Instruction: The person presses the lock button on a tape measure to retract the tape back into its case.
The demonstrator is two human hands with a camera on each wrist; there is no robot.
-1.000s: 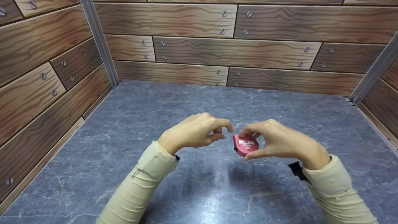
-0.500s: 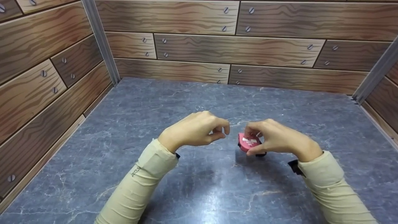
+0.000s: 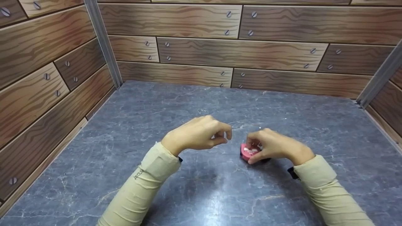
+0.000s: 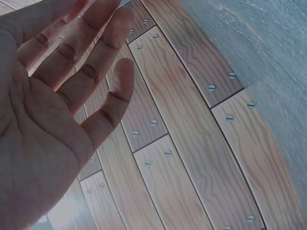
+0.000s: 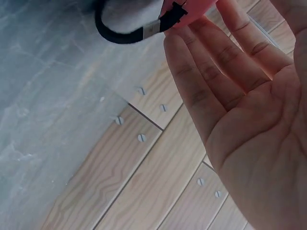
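A red tape measure (image 3: pixel 248 153) with a pale label is at or just above the grey marbled tabletop, right of centre in the head view. My right hand (image 3: pixel 274 147) pinches it between thumb and fingers. In the right wrist view a black wrist strap (image 5: pixel 122 37) loops from the red case (image 5: pixel 192 10), most of which is cut off by the frame. To the left, my left hand (image 3: pixel 199 133) hovers with loosely bent fingers and holds nothing. The left wrist view shows its bare palm (image 4: pixel 43 124) and relaxed fingers.
The grey marbled tabletop (image 3: pixel 150 110) spreads beneath both hands. Wood-plank-patterned walls (image 3: pixel 194 51) close it off at the back and both sides, with metal corner posts (image 3: pixel 105 47) between them.
The right hand has lowered the tape measure toward the tabletop and tilted it flatter. The left hand has stayed almost in place, its fingers a little farther from the tape measure.
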